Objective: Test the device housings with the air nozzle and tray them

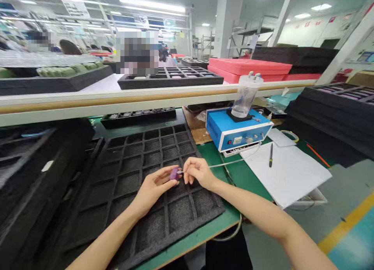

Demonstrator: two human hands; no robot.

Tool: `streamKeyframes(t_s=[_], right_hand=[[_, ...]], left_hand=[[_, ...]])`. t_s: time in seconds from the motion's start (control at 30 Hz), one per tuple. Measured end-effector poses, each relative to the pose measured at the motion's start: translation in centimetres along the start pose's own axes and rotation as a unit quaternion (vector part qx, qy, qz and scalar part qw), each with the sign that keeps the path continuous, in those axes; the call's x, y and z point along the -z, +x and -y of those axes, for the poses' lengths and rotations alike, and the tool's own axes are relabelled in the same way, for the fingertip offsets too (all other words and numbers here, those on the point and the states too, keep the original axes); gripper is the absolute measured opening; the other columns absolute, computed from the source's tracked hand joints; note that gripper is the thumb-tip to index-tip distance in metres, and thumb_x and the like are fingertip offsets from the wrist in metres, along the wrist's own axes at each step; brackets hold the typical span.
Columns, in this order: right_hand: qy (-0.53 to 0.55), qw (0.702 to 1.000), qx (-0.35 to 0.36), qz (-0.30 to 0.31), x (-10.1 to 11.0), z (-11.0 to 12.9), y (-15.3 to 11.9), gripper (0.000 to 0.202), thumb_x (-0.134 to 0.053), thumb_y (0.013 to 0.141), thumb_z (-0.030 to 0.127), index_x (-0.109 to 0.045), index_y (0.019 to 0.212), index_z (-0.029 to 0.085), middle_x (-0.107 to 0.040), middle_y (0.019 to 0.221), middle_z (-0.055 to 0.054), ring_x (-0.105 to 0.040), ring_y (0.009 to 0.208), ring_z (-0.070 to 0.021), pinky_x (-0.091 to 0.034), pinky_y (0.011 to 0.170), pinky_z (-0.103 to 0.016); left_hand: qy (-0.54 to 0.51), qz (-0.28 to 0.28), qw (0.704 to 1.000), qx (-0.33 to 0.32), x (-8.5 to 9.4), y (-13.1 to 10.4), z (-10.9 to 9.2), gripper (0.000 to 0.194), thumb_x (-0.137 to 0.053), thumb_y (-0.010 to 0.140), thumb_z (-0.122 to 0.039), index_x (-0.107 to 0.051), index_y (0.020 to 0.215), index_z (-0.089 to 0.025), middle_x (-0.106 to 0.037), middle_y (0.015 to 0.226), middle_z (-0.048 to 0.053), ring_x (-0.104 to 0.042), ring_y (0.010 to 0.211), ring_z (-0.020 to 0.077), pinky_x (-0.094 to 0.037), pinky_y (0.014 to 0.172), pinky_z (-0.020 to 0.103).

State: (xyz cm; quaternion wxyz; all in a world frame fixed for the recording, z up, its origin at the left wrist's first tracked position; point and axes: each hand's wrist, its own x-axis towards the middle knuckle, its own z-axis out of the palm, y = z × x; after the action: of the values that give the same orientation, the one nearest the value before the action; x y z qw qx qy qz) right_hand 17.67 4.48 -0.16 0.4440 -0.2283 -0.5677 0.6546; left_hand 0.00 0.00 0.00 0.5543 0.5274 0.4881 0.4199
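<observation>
Between the thumb and fingers of my left hand (154, 186) is a small purple piece (174, 173), held above a black foam tray (140, 157) with square compartments. My right hand (198, 172) pinches a thin metal-tipped tool (180, 172), whose tip meets the purple piece. A pale tube (233, 162) runs from beside my right hand to a blue machine (228, 124) at the back. The tray compartments that show around my hands hold nothing visible.
On the machine stands a clear cylinder (244, 98). White sheets (288, 174) with a pen (271, 155) lie right. Black foam stacks (336, 114) rise at the right and more trays (26, 184) at the left. A shelf edge (146, 98) crosses behind; a person (137, 53) sits beyond.
</observation>
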Motion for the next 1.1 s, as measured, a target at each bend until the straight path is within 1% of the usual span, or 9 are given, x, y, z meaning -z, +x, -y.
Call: streamKeyframes(t_s=[0.23,0.47,0.7,1.1], right_hand=[[-0.001,1.000,0.003,0.000,0.03,0.02,-0.04,0.005,-0.050,0.064,0.019,-0.053,0.066,0.015,-0.059,0.043,0.003,-0.044,0.031,-0.0063,-0.034,0.035,-0.016],[-0.002,1.000,0.011,0.006,0.12,-0.19,-0.02,0.005,-0.050,0.065,0.017,-0.053,0.068,0.015,-0.058,0.044,0.003,-0.044,0.032,-0.0064,-0.036,0.036,-0.017],[0.000,1.000,0.003,0.005,0.09,-0.07,-0.05,0.006,-0.050,0.064,0.017,-0.053,0.067,0.015,-0.058,0.043,0.004,-0.044,0.031,-0.0063,-0.035,0.035,-0.016],[-0.011,1.000,0.002,0.008,-0.01,0.07,-0.05,0.005,-0.049,0.064,0.017,-0.053,0.067,0.015,-0.058,0.043,0.004,-0.044,0.031,-0.0066,-0.036,0.036,-0.017]], left_hand=[[-0.020,0.004,1.000,0.001,-0.20,0.04,-0.07,0.052,-0.073,0.068,-0.030,-0.056,0.116,-0.016,-0.063,0.119,0.008,-0.056,0.113,0.0243,-0.044,0.100,0.039],[-0.019,0.000,1.000,-0.001,-0.38,0.14,-0.20,0.051,-0.073,0.068,-0.030,-0.056,0.115,-0.016,-0.062,0.120,0.008,-0.056,0.113,0.0240,-0.044,0.100,0.038],[-0.022,0.000,1.000,-0.004,-0.20,0.08,-0.07,0.050,-0.074,0.068,-0.029,-0.057,0.113,-0.017,-0.062,0.120,0.008,-0.056,0.113,0.0239,-0.045,0.099,0.037],[-0.018,-0.008,1.000,-0.004,-0.34,-0.02,-0.27,0.052,-0.074,0.066,-0.029,-0.057,0.113,-0.015,-0.063,0.119,0.009,-0.056,0.113,0.0257,-0.044,0.099,0.040]])
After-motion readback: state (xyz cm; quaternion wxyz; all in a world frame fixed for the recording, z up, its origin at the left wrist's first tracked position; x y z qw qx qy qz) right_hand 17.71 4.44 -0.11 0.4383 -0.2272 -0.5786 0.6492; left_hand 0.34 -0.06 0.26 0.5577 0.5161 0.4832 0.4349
